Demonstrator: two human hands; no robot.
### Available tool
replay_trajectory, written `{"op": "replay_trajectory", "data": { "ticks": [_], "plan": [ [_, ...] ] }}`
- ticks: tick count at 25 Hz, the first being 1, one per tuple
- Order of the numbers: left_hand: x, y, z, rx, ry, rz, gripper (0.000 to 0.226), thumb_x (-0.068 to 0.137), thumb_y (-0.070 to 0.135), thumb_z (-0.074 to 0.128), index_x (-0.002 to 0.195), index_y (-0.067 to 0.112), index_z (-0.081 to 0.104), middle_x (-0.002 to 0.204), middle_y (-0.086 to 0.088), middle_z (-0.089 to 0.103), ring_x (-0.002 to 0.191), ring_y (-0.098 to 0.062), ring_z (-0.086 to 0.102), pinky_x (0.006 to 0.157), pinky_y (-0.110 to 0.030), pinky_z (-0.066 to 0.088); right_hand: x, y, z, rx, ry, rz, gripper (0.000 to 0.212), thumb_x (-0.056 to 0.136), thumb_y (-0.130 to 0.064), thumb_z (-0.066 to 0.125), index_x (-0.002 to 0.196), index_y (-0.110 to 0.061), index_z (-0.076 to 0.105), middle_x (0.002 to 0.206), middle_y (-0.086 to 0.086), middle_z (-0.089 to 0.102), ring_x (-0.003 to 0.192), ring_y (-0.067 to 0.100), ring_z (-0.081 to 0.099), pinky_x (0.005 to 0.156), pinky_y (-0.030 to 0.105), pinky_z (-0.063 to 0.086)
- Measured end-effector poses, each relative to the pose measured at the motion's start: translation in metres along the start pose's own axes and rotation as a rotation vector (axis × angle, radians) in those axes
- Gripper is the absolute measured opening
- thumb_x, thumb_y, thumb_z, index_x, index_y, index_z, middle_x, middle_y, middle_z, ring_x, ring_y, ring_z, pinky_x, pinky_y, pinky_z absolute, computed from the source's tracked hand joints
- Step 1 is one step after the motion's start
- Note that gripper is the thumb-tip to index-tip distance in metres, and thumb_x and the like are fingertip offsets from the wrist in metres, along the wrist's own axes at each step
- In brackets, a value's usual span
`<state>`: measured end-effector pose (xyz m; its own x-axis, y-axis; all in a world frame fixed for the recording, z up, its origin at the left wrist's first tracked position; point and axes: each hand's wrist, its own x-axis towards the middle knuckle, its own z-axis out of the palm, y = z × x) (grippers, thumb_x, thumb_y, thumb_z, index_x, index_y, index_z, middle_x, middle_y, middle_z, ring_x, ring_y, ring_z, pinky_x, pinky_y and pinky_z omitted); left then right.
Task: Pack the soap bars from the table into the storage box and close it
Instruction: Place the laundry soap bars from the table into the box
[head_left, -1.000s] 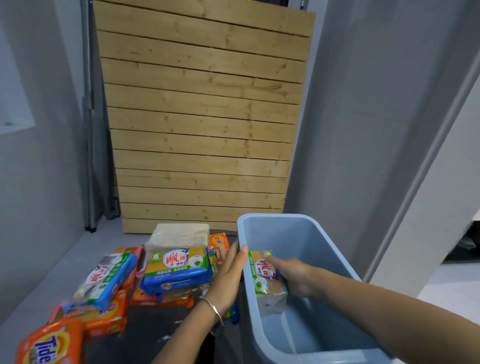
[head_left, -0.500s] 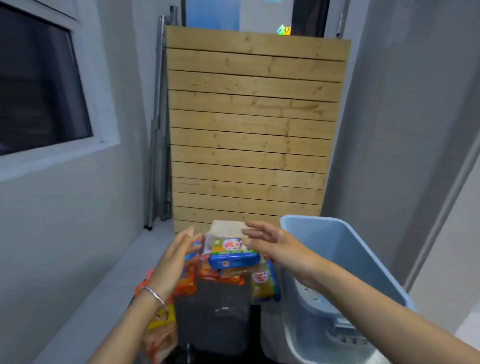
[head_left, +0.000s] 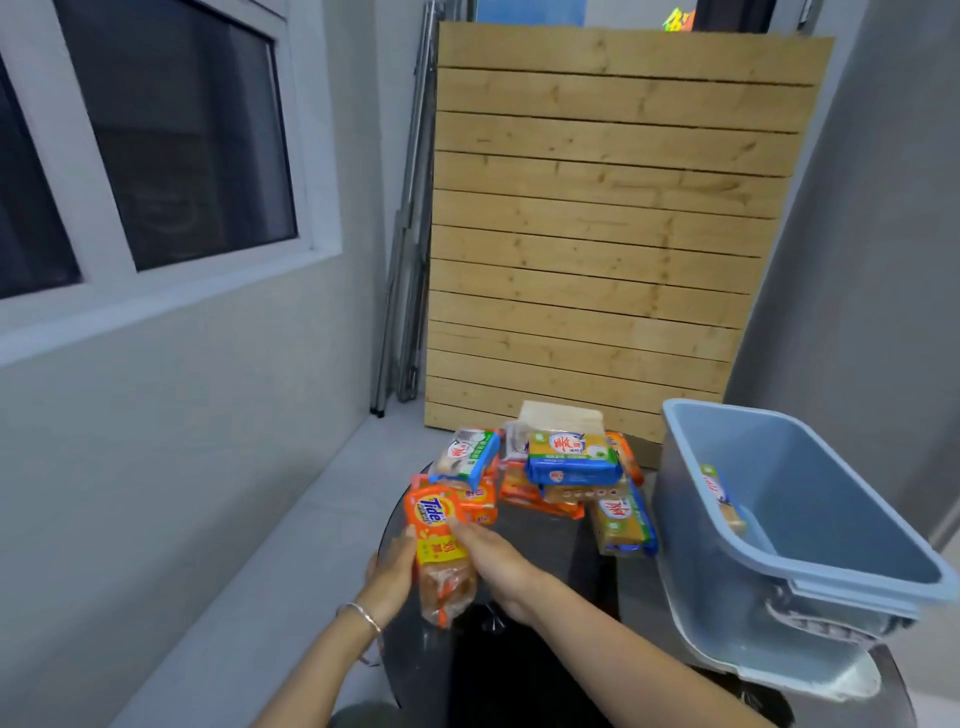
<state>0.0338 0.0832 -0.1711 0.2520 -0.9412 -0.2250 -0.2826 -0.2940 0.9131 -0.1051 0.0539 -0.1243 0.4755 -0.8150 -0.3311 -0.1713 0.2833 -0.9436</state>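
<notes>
pick-up step: left hand (head_left: 390, 569) and right hand (head_left: 496, 564) both grip the orange tide soap pack (head_left: 435, 522) over the worktop (head_left: 550, 545); next, presumably, carry it rightward into the open storage box (head_left: 831, 493).

Dim, flat indoor light, soft focus (edges bowed by wide lens).

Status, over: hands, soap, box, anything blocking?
Left hand and right hand both grip the orange Tide pack. Storage box open, one soap bar inside; pile of bars unpacked beside it. No obstruction seen toward box.
</notes>
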Motion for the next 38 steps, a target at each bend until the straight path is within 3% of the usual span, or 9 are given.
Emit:
{"op": "replay_trajectory", "data": {
  "ticks": [4,8,11,16,18,22,28,33,38],
  "plan": [
    [-0.01,0.008,0.017,0.145,0.06,-0.07,0.064,0.091,0.057,0.003,0.148,0.031,0.01,0.16,-0.003,0.007,0.146,-0.022,-0.009,0.117,-0.042,-0.008,-0.001,0.008,0.012,0.165,0.035,0.002,0.044,0.098,-0.043,0.039,0.136,-0.022,0.047,0.126,0.003,0.063,0.115,0.02,0.061,0.101,0.036,0.046],
    [-0.024,0.047,0.02,-0.37,-0.051,0.168,0.053,0.092,0.047,0.026,0.142,0.027,0.029,0.145,-0.012,0.042,0.124,-0.023,0.051,0.096,-0.033,0.049,-0.015,-0.003,0.007,0.356,0.054,-0.069,0.047,0.095,-0.045,0.043,0.135,-0.021,0.05,0.123,0.004,0.067,0.112,0.018,0.064,0.087,0.032,0.051],
    [-0.034,0.092,0.027,-0.449,0.096,0.327,0.039,0.097,0.032,0.036,0.135,0.031,0.041,0.147,-0.021,0.038,0.124,-0.029,0.051,0.095,-0.037,0.05,-0.036,-0.037,-0.013,0.385,0.074,-0.217,0.046,0.094,-0.043,0.045,0.134,-0.021,0.052,0.12,0.001,0.07,0.111,0.015,0.065,0.088,0.029,0.052],
    [-0.033,0.158,0.045,-0.463,-0.111,0.409,0.047,0.091,0.042,0.044,0.137,0.045,0.033,0.127,0.005,0.059,0.098,0.0,0.065,0.073,-0.01,0.054,-0.078,-0.093,-0.077,0.295,0.09,-0.344,0.049,0.095,-0.052,0.037,0.128,-0.023,0.058,0.121,0.012,0.068,0.101,0.031,0.067,0.087,0.048,0.048],
    [-0.032,0.192,0.077,-0.481,-0.195,0.423,0.046,0.094,0.037,0.042,0.139,0.042,0.033,0.13,0.003,0.057,0.106,-0.008,0.063,0.086,-0.022,0.054,-0.094,-0.104,-0.116,0.325,0.114,-0.373,0.049,0.095,-0.053,0.034,0.119,-0.025,0.065,0.119,0.01,0.07,0.101,0.028,0.069,0.088,0.044,0.051],
    [-0.019,0.248,0.153,-0.57,-0.474,0.341,0.041,0.097,0.024,0.04,0.136,0.038,0.036,0.124,0.0,0.061,0.096,-0.01,0.065,0.074,-0.022,0.057,-0.115,-0.109,-0.203,0.3,0.288,-0.383,0.049,0.096,-0.054,0.032,0.11,-0.026,0.071,0.117,0.008,0.071,0.111,0.025,0.065,0.099,0.041,0.046],
    [0.019,0.275,0.253,-0.467,-0.606,0.176,0.045,0.098,0.016,0.039,0.141,0.027,0.034,0.131,-0.015,0.057,0.099,-0.023,0.06,0.075,-0.031,0.052,-0.111,-0.081,-0.298,0.33,0.445,-0.226,0.045,0.095,-0.051,0.038,0.085,-0.033,0.079,0.09,0.001,0.079,0.078,0.014,0.074,0.071,0.031,0.055],
    [0.057,0.27,0.284,-0.245,-0.526,0.03,0.048,0.089,0.012,0.058,0.135,0.019,0.046,0.123,-0.018,0.061,0.092,-0.026,0.06,0.069,-0.034,0.053,-0.09,-0.06,-0.329,0.407,0.464,-0.059,0.038,0.098,-0.012,0.043,0.134,-0.02,0.049,0.105,0.012,0.069,0.089,0.027,0.066,0.072,0.04,0.054],
    [0.078,0.264,0.297,-0.14,-0.551,-0.047,0.054,0.081,0.008,0.067,0.131,0.016,0.049,0.123,-0.019,0.06,0.098,-0.029,0.059,0.076,-0.041,0.053,-0.078,-0.053,-0.337,0.359,0.57,0.04,0.051,0.096,0.004,0.038,0.141,-0.021,0.04,0.114,0.013,0.061,0.085,0.025,0.062,0.061,0.038,0.051]
  ]
}}
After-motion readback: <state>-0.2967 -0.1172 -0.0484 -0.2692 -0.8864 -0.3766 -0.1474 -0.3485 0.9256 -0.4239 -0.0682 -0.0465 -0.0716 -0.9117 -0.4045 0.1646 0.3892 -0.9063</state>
